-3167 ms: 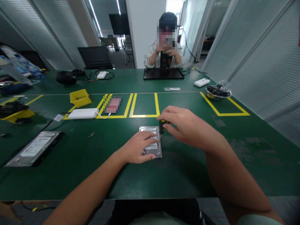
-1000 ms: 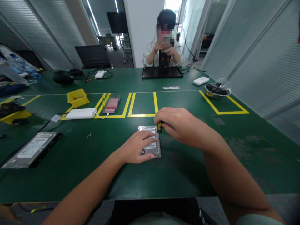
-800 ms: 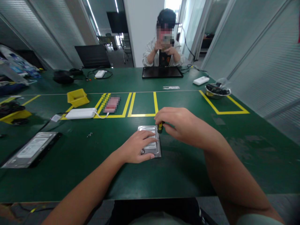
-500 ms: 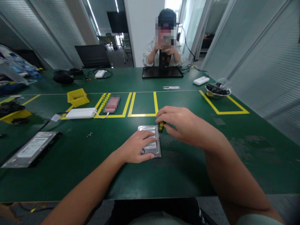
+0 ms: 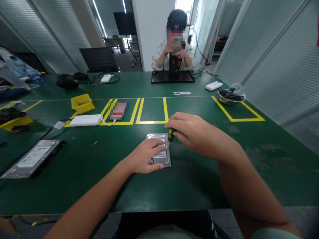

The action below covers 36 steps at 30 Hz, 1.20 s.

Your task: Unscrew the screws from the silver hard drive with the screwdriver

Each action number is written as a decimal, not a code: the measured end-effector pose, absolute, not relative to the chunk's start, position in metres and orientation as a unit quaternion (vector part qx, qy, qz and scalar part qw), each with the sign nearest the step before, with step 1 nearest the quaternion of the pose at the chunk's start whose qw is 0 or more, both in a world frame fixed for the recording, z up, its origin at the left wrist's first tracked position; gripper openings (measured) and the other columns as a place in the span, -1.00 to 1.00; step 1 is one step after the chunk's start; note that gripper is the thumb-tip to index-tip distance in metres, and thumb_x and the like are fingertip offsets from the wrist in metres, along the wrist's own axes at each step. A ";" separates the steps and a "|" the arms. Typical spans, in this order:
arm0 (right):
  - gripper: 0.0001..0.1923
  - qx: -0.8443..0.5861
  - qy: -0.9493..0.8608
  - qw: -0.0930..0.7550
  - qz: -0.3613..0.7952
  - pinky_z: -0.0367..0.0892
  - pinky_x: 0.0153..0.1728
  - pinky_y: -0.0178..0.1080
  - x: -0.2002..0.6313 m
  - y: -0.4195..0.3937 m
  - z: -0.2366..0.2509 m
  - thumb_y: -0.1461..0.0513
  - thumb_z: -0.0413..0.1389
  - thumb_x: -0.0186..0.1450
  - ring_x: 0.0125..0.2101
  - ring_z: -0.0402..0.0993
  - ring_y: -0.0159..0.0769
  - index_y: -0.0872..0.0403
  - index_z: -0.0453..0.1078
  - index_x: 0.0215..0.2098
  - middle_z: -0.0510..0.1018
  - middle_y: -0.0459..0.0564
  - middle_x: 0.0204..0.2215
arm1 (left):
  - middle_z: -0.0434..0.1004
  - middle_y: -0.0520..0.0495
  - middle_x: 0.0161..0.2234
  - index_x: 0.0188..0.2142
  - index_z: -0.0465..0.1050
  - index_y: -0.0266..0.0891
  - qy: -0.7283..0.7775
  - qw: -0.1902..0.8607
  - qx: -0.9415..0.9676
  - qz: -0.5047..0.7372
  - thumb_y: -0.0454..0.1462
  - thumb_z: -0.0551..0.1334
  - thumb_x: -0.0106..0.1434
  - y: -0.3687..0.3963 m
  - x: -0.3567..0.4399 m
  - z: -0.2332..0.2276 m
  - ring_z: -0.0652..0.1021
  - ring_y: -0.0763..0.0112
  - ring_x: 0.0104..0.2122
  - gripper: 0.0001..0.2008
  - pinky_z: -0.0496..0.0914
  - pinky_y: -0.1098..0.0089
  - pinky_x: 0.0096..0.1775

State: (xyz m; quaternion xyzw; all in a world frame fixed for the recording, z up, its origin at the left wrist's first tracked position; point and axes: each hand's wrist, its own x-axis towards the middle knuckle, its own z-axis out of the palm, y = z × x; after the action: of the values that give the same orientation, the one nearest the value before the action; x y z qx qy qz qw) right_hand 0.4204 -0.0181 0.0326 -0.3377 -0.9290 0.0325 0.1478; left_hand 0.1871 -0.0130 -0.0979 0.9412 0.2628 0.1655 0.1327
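Observation:
A silver hard drive [image 5: 161, 161] with a white label lies flat on the green table in front of me. My left hand [image 5: 149, 155] rests on top of it, fingers spread and flat, covering much of the label. In my right hand [image 5: 185, 129] a small screwdriver [image 5: 170, 134] with a black and yellow handle is pinched between thumb and fingers. Its shaft points down to the drive's right edge; the exact tip contact is too small to make out. Some small screws [image 5: 95, 143] lie on the table left of the drive.
A larger drive [image 5: 37, 156] lies at the left. Further back are a yellow bin [image 5: 82, 103], a white power bank [image 5: 86, 120] cabled to a blurred phone [image 5: 119, 111], and a metal bowl [image 5: 231, 98] of dark parts. Across the table sits a person [image 5: 174, 54] behind a black panel [image 5: 172, 76].
My right fingers have shifted slightly around the screwdriver, and more of its handle shows. My left hand and the hard drive have stayed in place.

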 end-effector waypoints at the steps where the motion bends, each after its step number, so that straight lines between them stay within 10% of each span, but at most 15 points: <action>1: -0.75 -0.339 -0.928 0.150 0.033 0.26 -0.12 -0.24 0.420 -0.018 0.033 0.43 -0.02 0.34 -0.16 0.38 -0.24 0.17 0.42 -0.09 0.47 0.09 -0.16 | 0.35 -0.23 0.16 0.17 0.34 -0.15 0.262 0.133 0.941 0.166 0.05 0.24 0.24 -0.013 0.187 -0.098 0.36 -0.01 0.14 -0.42 0.24 0.01 0.15; 36: -0.87 -0.392 -0.901 0.183 0.024 0.15 -0.28 -0.29 0.413 -0.014 0.027 0.33 0.14 0.29 -0.34 0.35 -0.31 0.16 0.38 -0.18 0.50 0.01 -0.29 | 0.34 -0.23 0.17 0.17 0.34 -0.14 0.258 0.134 0.942 0.168 0.05 0.22 0.25 -0.013 0.188 -0.099 0.36 -0.02 0.15 -0.43 0.24 0.01 0.15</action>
State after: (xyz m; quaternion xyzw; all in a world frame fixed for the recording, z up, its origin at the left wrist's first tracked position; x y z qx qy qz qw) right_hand 0.4132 -0.0138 0.0267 -0.3917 -0.9013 0.0242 0.1832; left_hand 0.1876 -0.0128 -0.0986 0.9418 0.2584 0.1683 0.1338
